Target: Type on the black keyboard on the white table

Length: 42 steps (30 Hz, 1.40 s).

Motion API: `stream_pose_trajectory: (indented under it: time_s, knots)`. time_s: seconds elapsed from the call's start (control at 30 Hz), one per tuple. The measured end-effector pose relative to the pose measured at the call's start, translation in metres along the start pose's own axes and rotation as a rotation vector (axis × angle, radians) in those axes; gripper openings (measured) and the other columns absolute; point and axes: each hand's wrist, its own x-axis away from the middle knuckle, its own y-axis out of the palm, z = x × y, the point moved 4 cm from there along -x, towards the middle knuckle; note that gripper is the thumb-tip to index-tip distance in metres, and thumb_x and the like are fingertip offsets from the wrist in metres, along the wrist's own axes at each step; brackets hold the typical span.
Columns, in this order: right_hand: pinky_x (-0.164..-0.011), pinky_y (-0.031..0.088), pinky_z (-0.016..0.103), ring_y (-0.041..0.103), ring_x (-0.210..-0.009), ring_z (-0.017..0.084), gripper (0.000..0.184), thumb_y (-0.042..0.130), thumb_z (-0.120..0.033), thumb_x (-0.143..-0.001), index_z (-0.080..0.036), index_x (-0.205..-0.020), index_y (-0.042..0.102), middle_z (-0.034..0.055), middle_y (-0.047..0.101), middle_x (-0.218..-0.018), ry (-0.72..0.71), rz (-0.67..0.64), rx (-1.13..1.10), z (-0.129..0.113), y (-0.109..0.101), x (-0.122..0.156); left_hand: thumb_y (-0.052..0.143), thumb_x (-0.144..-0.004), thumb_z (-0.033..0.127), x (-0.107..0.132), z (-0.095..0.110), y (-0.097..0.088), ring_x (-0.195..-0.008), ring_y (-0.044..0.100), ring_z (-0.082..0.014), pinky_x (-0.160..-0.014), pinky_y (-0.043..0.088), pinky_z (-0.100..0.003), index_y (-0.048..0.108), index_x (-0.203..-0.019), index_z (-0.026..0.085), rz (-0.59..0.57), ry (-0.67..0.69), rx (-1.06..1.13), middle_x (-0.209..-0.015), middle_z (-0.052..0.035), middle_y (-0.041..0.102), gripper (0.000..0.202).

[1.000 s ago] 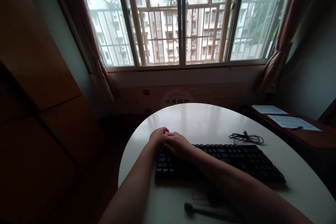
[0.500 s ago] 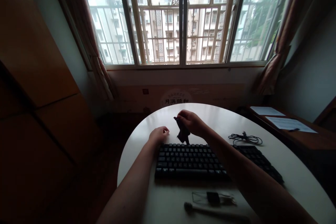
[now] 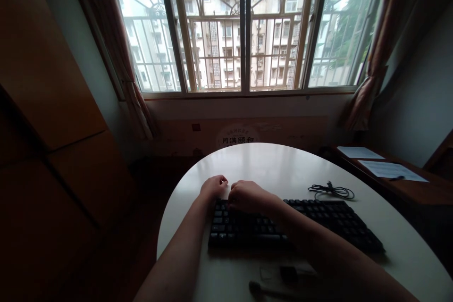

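The black keyboard (image 3: 293,224) lies on the white surface (image 3: 283,163). Left hand (image 3: 213,187) rests curled at its far-left corner; right hand (image 3: 247,197) presses down on the top-left keys, its grip possibly clenching something unseen. Most keys look untouched.

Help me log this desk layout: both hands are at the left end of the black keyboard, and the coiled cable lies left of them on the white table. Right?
Not quite. The head view shows the coiled cable lying right of the hands, beyond the black keyboard. Left hand and right hand are at its left end, on the white table.
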Motion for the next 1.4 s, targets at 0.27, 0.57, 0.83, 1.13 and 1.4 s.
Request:
stream_pose_trajectory:
  time_s: [0.27,0.57,0.83,1.13,1.4]
  knots:
    - [-0.066,0.04,0.025,0.062,-0.08,0.02,0.02,0.058,-0.027,-0.08,-0.02,-0.091,0.073,0.0055,0.07,-0.089,0.131,0.031,0.013,-0.004,0.011,-0.004,0.051,-0.082,0.036,0.0,0.0,0.001,-0.079,0.062,-0.0164,-0.062,0.039,-0.025,0.071,-0.09,0.027,0.019,0.021,-0.01,-0.088,-0.0002,0.071,0.023]
    - [-0.072,0.044,0.03,0.063,-0.083,0.022,0.023,0.05,-0.024,-0.087,-0.016,-0.091,0.071,0.0093,0.07,-0.094,0.098,0.04,0.147,-0.017,0.002,0.0,0.051,-0.083,0.035,0.003,0.002,-0.002,-0.08,0.062,-0.0168,-0.064,0.041,-0.024,0.071,-0.092,0.026,0.019,0.015,-0.026,-0.09,-0.0009,0.072,0.023]
    - [-0.069,0.044,0.03,0.064,-0.083,0.022,0.022,0.048,-0.016,-0.085,-0.014,-0.091,0.069,0.0101,0.07,-0.095,0.028,0.016,0.205,-0.022,0.003,-0.002,0.052,-0.082,0.037,0.002,0.002,-0.002,-0.078,0.063,-0.017,-0.062,0.04,-0.024,0.071,-0.091,0.026,0.007,0.017,-0.036,-0.088,-0.0013,0.072,0.024]
    - [-0.067,0.044,0.031,0.062,-0.076,0.021,0.021,0.049,-0.017,-0.085,-0.015,-0.085,0.07,0.0088,0.069,-0.088,0.009,-0.012,0.224,-0.028,0.002,0.002,0.052,-0.083,0.036,0.001,0.001,-0.002,-0.079,0.063,-0.017,-0.062,0.04,-0.025,0.07,-0.093,0.025,0.002,0.007,-0.024,-0.09,-0.0022,0.072,0.023]
    - [-0.07,0.044,0.032,0.061,-0.079,0.021,0.025,0.053,-0.031,-0.087,-0.013,-0.09,0.07,0.0094,0.069,-0.089,0.017,-0.04,0.178,-0.028,-0.002,0.004,0.051,-0.082,0.036,0.0,0.0,-0.001,-0.079,0.063,-0.0173,-0.062,0.04,-0.024,0.07,-0.094,0.025,-0.006,0.024,-0.033,-0.09,-0.002,0.072,0.025]
